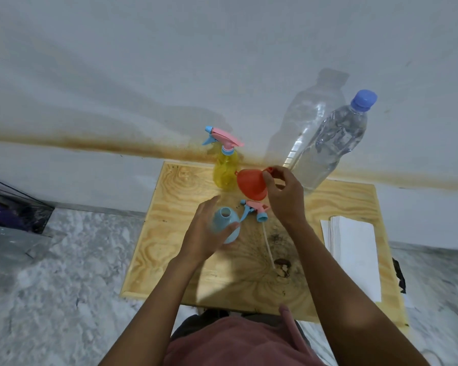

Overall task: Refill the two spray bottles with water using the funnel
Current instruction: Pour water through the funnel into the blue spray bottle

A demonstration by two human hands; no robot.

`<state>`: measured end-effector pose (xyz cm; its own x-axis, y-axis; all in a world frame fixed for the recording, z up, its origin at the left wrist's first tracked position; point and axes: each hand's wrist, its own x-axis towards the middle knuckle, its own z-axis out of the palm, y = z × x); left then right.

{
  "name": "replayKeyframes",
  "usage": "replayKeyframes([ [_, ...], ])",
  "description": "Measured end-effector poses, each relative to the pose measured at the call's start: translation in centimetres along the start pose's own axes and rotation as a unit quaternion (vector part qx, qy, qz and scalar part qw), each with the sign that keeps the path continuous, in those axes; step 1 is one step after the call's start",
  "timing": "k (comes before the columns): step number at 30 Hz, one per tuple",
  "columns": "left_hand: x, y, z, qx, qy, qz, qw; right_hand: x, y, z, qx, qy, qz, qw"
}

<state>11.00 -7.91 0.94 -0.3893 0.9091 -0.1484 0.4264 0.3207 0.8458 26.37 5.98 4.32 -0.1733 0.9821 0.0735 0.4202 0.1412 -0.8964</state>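
Left hand (206, 233) fingers curled round blue bottle (226, 224), right hand (283, 196) pinching orange funnel (250, 184)

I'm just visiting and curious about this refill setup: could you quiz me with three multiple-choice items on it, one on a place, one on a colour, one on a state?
1. Where does the loose spray head lie?
A. On the wooden board
B. On the paper stack
C. On the floor

2. What colour is the funnel?
A. Green
B. White
C. Orange-red

3. How is the blue spray bottle now?
A. Sprayer screwed on
B. Neck open, sprayer off
C. Lying on its side

Answers:
1 A: it rests on the wooden board between the two hands, tube trailing toward the person.
2 C: the right hand holds it, plainly orange-red.
3 B: the left hand steadies it upright, its bare mouth showing.
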Motion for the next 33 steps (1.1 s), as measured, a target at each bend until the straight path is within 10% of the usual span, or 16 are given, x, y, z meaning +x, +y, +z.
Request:
replayKeyframes([
  [11,1.8,5.2,-5.6,-0.006,0.055,0.215,0.975,-1.3,-5.3,-0.8,0.165,-0.143,0.105,0.970],
  [33,0.1,4.9,-7.6,-0.057,0.005,0.021,0.998,-5.0,-5.7,-2.7,0.102,-0.250,0.088,0.959],
])
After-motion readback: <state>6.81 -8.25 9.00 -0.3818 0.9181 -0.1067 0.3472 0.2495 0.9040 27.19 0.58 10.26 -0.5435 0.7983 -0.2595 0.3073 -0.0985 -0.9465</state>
